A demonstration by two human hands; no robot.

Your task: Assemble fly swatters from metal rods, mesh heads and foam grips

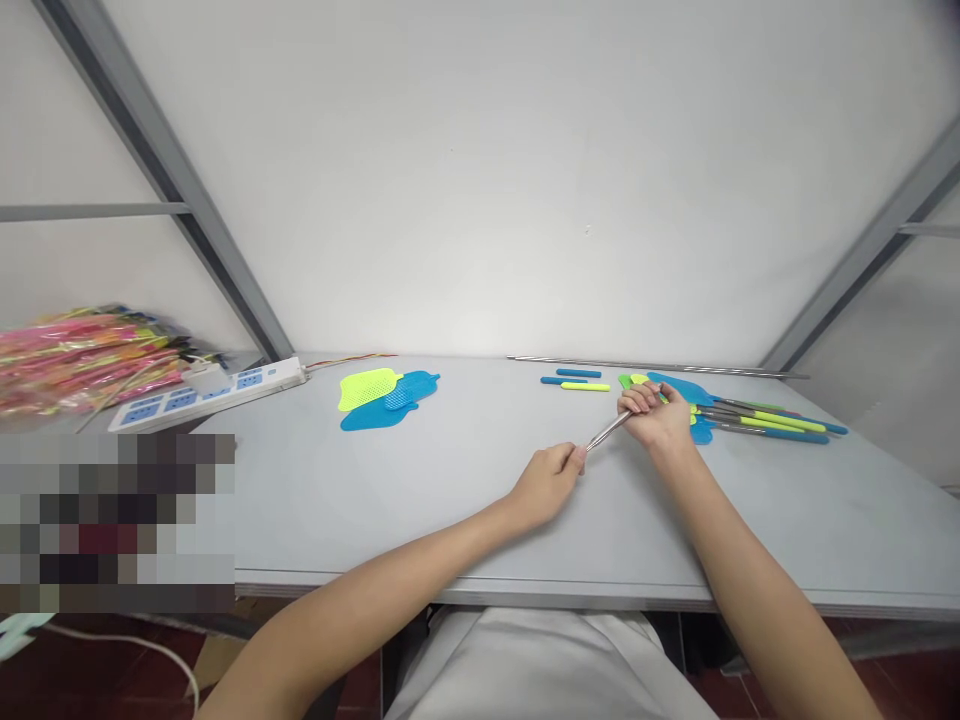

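A thin metal rod [608, 430] runs slantwise between my two hands above the table. Its lower end is pinched by my left hand [546, 486], and the fingers of my right hand [654, 414] are curled around its upper end. Just behind and beside my right hand lies a pile of fly swatters [787, 424] with blue and yellow-green heads, metal shafts and coloured grips; my hand hides part of it. Loose grips, among them a yellow one [586, 387] and a blue one [578, 373], lie beyond my hands.
To the left lie a yellow swatter head [369, 388] and two blue swatter heads [375, 414]. More metal rods [645, 366] lie along the wall. A power strip [210, 393] and plastic-wrapped colourful bundles [90, 358] occupy the left end. The table's front edge [555, 592] is near my body.
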